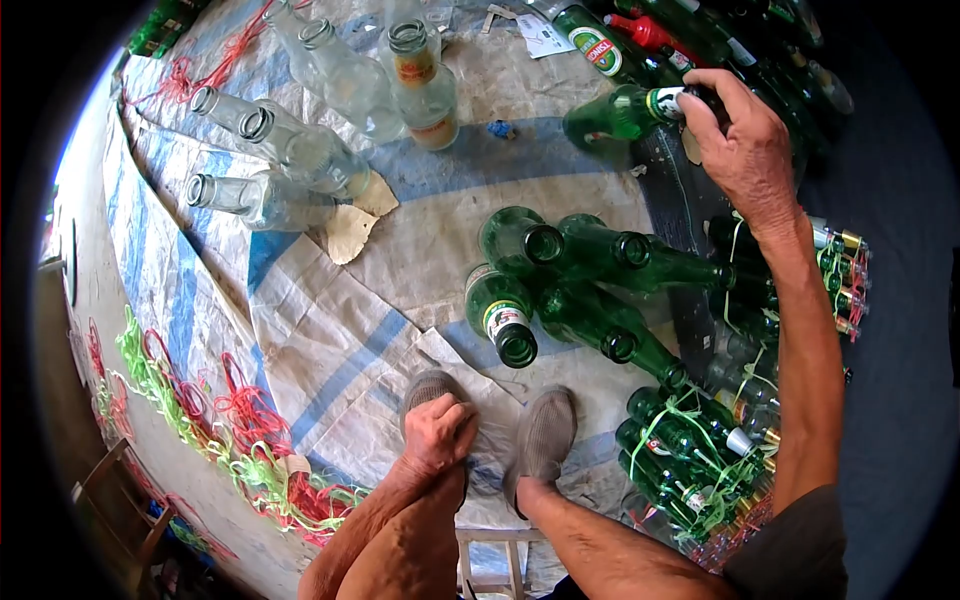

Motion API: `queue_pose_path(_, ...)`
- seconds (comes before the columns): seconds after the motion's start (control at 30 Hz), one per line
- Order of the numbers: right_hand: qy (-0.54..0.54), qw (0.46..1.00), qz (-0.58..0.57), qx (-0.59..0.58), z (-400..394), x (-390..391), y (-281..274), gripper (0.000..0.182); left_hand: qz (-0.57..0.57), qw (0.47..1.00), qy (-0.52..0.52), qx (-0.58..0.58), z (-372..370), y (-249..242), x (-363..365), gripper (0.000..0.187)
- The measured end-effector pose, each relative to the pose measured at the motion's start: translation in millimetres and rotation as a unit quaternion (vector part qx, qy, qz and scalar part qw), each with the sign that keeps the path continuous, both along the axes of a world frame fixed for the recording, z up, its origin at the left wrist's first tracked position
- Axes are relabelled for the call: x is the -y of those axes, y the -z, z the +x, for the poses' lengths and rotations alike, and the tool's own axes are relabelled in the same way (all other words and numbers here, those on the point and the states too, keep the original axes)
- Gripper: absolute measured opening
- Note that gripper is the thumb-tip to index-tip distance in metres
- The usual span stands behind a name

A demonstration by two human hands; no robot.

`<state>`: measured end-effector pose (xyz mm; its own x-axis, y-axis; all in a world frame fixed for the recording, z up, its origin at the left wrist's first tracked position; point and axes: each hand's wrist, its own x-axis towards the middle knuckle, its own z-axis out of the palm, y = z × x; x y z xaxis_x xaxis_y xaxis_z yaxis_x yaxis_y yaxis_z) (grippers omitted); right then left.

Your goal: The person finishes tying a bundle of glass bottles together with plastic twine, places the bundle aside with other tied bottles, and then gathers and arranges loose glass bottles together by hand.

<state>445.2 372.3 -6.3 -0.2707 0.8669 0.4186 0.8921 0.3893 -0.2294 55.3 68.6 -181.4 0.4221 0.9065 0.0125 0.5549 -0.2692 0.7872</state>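
My right hand [742, 145] is closed round the neck of a green glass bottle [612, 120], which is tilted with its base toward the left. Part of the neck label shows beside my fingers. Below it, several green bottles [520, 238] stand grouped on the sheet, mouths facing up. One of them, a green bottle with a white neck label [498, 312], is nearest my feet. My left hand [440, 432] is curled into a fist by my knee, above my shoe, and I see nothing in it.
Several clear glass bottles [365, 95] stand at the upper left. Green bottles [600, 50] lie at the top right, with a red bottle [650, 38] among them. Tied bundles of bottles [690, 440] sit at the right. Red and green string [245, 420] lies at the left.
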Motion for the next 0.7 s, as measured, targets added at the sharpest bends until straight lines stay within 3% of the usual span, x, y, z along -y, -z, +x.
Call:
queue_pose_path(0.13,0.005,0.998,-0.054,0.017,-14,5,-12,0.022,0.001,1.000,0.001,-0.003,0,0,0,0.019)
queue_pose_path(0.7,-0.152,0.983,-0.100,0.036,-67,24,-27,0.021,0.001,1.000,0.002,-0.004,0,0,2,0.019)
